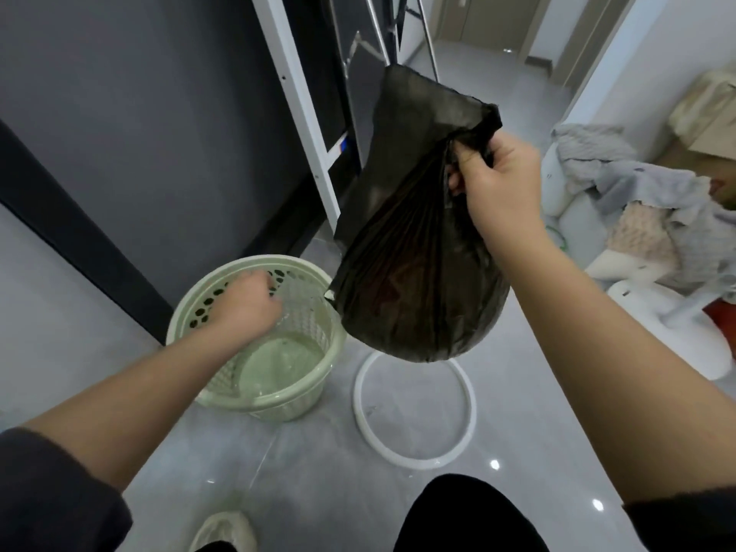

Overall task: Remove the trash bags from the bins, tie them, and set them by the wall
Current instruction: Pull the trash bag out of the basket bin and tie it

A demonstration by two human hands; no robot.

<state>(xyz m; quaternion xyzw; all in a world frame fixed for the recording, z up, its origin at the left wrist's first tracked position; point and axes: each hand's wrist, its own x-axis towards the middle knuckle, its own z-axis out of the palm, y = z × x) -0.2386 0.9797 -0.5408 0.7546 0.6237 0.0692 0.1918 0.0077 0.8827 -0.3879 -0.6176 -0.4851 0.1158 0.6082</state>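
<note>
A dark, semi-transparent trash bag [414, 272] hangs in the air, bulging at the bottom, its loose top standing up. My right hand [498, 181] is closed around the bag's gathered neck and holds it above the floor. To the lower left stands a pale green perforated bin [318, 376] with no bag in it. My left hand [243, 304] reaches down over the bin's opening near the far rim, fingers curled; whether it grips the rim is unclear.
A white plastic ring [360, 404] lies on the grey tiled floor right of the bin. A dark grey wall [139, 133] and a white metal frame [302, 113] rise behind the bin. Piled clothes on a white chair [637, 217] sit at the right.
</note>
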